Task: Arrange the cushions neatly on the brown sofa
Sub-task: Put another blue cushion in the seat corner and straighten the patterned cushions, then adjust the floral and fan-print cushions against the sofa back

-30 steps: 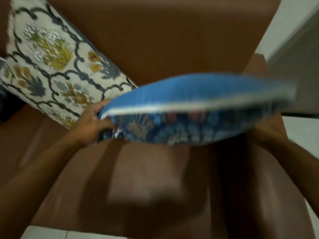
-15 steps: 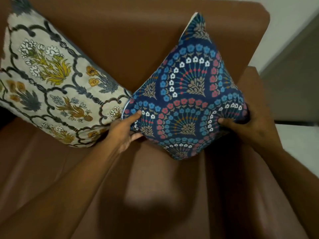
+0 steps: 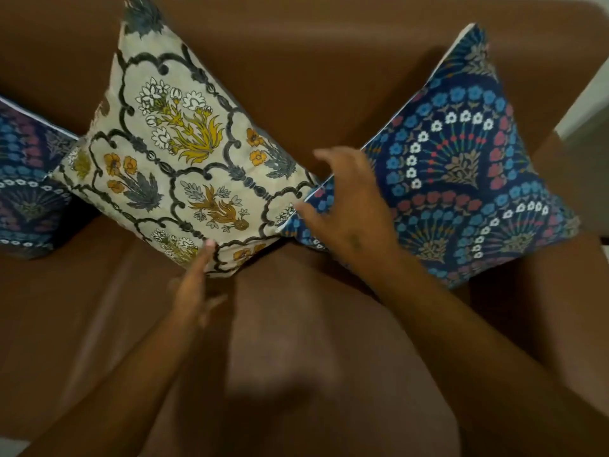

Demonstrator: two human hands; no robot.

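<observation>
A cream floral cushion point(image 3: 184, 166) leans on one corner against the back of the brown sofa point(image 3: 296, 77). To its right a navy cushion with a blue and red fan pattern point(image 3: 468, 179) stands the same way beside the armrest. Another navy patterned cushion point(image 3: 26, 192) shows partly at the left edge. My left hand point(image 3: 194, 285) is flat and open, its fingertips touching the cream cushion's lower corner. Fingers spread, my right hand point(image 3: 349, 206) hovers over the gap where the cream and navy cushions meet, holding nothing.
The sofa's right armrest point(image 3: 560, 291) runs along the right side, with pale floor and wall point(image 3: 593, 103) beyond it. The brown seat point(image 3: 280, 341) stretches below the cushions.
Both hands have let go of the navy cushion, which now rests against the sofa back. The hands have shifted left toward the cream cushion, and the view has panned left.
</observation>
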